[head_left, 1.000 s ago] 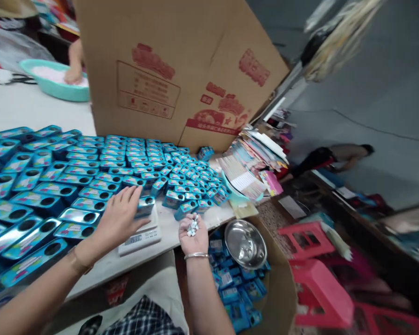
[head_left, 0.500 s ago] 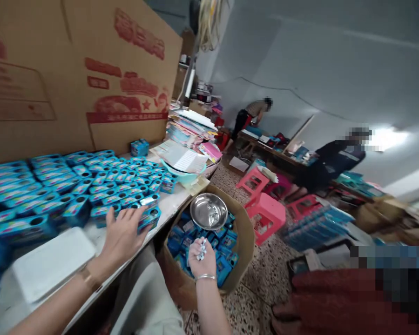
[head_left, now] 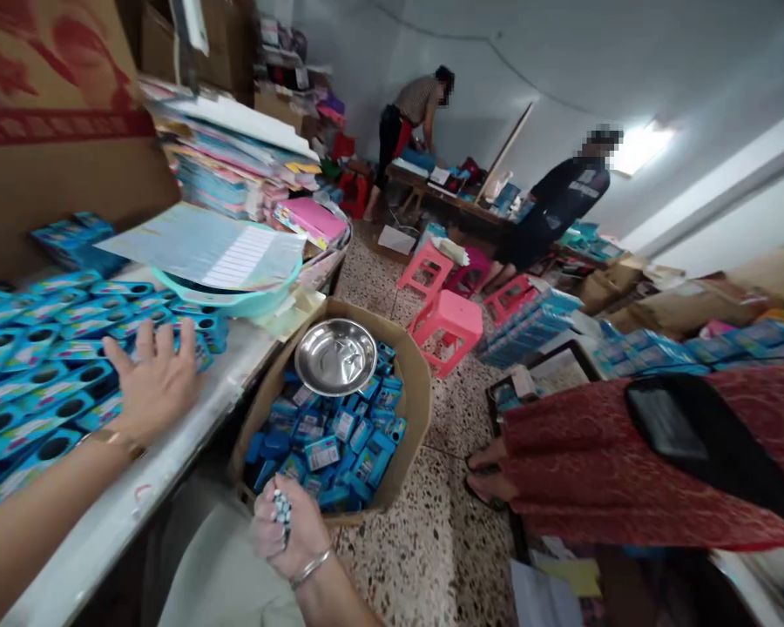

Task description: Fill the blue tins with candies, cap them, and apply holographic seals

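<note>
My left hand (head_left: 160, 379) rests with spread fingers on the near end of the rows of small blue boxes (head_left: 71, 374), which have round dark holes in their faces. My right hand (head_left: 294, 527) is curled around a handful of small white and grey pieces (head_left: 280, 508), too small to name. It is over the near edge of a large cardboard carton (head_left: 418, 418) full of jumbled blue boxes (head_left: 323, 455). On top of those boxes sits a shiny round metal bowl (head_left: 335, 353).
Left of the carton runs a white table (head_left: 232, 374) with a turquoise basin (head_left: 235, 300) under papers and a paper stack (head_left: 235, 148). Pink stools (head_left: 448, 322) stand beyond. A person in a red patterned garment (head_left: 575, 461) is at right; two people (head_left: 565, 200) work farther back.
The view has swung right and closer to the carton. My left hand has moved from the table-edge boxes to others along the row, fingers spreading. My right hand still holds the pieces.
</note>
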`<state>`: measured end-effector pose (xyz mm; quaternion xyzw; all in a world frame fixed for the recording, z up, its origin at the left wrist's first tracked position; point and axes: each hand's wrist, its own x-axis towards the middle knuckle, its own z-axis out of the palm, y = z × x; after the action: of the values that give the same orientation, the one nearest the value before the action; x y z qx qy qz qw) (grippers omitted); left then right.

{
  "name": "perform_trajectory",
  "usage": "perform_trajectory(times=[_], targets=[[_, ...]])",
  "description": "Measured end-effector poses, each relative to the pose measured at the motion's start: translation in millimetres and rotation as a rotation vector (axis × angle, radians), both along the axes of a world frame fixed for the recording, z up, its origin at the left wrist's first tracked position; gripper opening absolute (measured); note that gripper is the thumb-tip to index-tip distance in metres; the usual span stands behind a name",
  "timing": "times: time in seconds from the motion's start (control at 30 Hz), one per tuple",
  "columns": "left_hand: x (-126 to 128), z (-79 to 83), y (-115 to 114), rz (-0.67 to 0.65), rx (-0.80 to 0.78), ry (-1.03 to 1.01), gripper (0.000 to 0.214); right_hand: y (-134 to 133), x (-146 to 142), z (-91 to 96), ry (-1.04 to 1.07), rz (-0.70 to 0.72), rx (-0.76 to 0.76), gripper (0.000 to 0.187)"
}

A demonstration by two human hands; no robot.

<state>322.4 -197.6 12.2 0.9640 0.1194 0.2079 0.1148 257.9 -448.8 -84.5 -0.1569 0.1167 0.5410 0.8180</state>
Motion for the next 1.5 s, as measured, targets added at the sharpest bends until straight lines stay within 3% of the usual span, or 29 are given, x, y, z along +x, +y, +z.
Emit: perform_trajectory(times=[0.07,0.13,0.23,0.3,0.37,0.53,0.7,0.87,1.0,1.13,1.3,1.5], targets=[[-2.3,-3.2,-24.5,0.022,0.089,0.002,0.075,-15.0,11.8,-6.0,-0.019,0.008,0.039,0.043],[-1.8,-21.5,-52.5,-0.075,0.07,0.134,0.075,-38.4,28.8,-12.5,-0.029,-0.075,0.026,0.045],[6.7,-78.4,-90.9,-0.327,-0.201,0.577,0.066,-84.5,58.1,-23.4,-0.06,-0.292,-0.083,0.044],[16.5,-125.9,-112.4,-0.388,-0.352,0.877,0.065,-116.2,74.8,-31.8,-0.078,-0.42,-0.175,0.041],[28.4,-171.6,-131.5,-0.43,-0.371,1.01,0.065,-143.8,85.5,-40.6,-0.084,-0.515,-0.254,0.04],[62.0,-258.7,-170.7,-0.457,-0.37,1.08,0.067,-183.4,83.1,-56.7,-0.051,-0.679,-0.378,0.04],[84.2,-307.7,-193.0,-0.508,-0.414,1.024,0.073,-192.3,64.9,-64.5,0.028,-0.799,-0.429,0.039],[73.3,-318.6,-190.6,-0.614,-0.537,0.966,0.055,-197.5,59.8,-69.7,0.066,-0.883,-0.426,0.034],[58.0,-307.4,-189.8,-0.747,-0.62,0.887,0.06,-199.4,60.3,-70.1,0.097,-0.894,-0.413,0.032],[62.5,-290.9,-195.7,-0.818,-0.738,0.756,0.057,-198.7,61.2,-68.4,0.101,-0.908,-0.354,0.032],[66.2,-280.6,-191.8,-0.683,-0.862,1.02,0.04,-198.0,62.9,-66.6,0.081,-0.908,-0.336,0.034],[37.0,-275.0,-198.0,-0.862,-0.821,1.219,0.035,-197.9,61.7,-68.3,0.058,-0.924,-0.337,0.036]])
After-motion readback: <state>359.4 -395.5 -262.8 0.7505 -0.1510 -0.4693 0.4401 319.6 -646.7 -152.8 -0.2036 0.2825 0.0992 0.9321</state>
